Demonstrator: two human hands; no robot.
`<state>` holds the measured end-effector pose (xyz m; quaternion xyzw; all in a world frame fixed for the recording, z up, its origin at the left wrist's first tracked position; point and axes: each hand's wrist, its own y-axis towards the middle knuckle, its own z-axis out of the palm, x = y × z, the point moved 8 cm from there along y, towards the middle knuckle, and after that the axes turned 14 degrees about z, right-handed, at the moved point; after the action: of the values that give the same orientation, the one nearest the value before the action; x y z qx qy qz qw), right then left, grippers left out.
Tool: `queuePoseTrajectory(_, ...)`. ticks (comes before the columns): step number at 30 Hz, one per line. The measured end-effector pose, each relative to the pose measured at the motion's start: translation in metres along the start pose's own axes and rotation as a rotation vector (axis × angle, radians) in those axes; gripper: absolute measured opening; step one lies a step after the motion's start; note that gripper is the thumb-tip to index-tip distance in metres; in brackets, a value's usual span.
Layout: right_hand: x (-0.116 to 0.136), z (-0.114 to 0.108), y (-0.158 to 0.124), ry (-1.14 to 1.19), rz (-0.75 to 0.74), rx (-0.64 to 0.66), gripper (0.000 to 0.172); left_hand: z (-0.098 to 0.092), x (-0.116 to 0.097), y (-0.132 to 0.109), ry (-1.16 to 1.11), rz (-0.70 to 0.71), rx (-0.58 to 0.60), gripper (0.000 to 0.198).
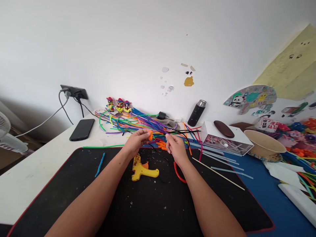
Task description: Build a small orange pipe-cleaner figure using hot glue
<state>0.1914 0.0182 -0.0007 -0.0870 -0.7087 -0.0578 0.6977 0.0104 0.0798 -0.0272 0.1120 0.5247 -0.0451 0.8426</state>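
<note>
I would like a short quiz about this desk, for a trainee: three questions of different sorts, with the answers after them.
1. True or false: the yellow glue gun lies on the black mat.

2. What does the left hand hold at its fingertips?
A) a phone
B) an orange piece
C) a flask

3. How many small figures are near the wall?

Key: 1. True. 2. B. 3. Three.
</note>
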Motion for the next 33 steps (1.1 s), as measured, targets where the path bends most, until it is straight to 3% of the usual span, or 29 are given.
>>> queuePoseTrajectory(6, -0.003, 0.020, -0.005, -0.148, 0.039, 0.151, 0.045, 0.000, -0.001, 0.000, 0.020, 0.009, -0.002, 0.043)
queuePoseTrajectory(10, -0.012, 0.030, -0.006, -0.266, 0.035, 0.233, 0.024, 0.001, -0.005, 0.001, 0.005, 0.017, 0.004, 0.041)
queuePoseTrajectory(13, -0.007, 0.030, -0.009, -0.338, -0.035, 0.220, 0.028, -0.002, -0.008, 0.002, -0.005, 0.032, -0.016, 0.037)
queuePoseTrajectory(16, 0.008, 0.034, -0.018, -0.471, -0.153, 0.205, 0.017, -0.004, -0.009, 0.003, -0.012, 0.040, -0.032, 0.037)
queuePoseTrajectory(18, 0.016, 0.042, -0.026, -0.576, -0.225, 0.242, 0.028, -0.006, -0.011, 0.003, -0.019, 0.050, -0.038, 0.036)
queuePoseTrajectory(22, 0.016, 0.056, -0.041, -0.694, -0.219, 0.354, 0.013, -0.008, -0.014, 0.004, -0.048, 0.064, -0.056, 0.035)
queuePoseTrajectory(28, 0.004, 0.070, -0.060, -1.026, -0.174, 0.478, 0.061, -0.013, -0.014, 0.004, -0.077, 0.034, -0.099, 0.035)
queuePoseTrajectory(33, 0.001, 0.078, -0.071, -1.163, -0.180, 0.529, 0.056, -0.015, -0.016, 0.004, -0.093, 0.037, -0.128, 0.032)
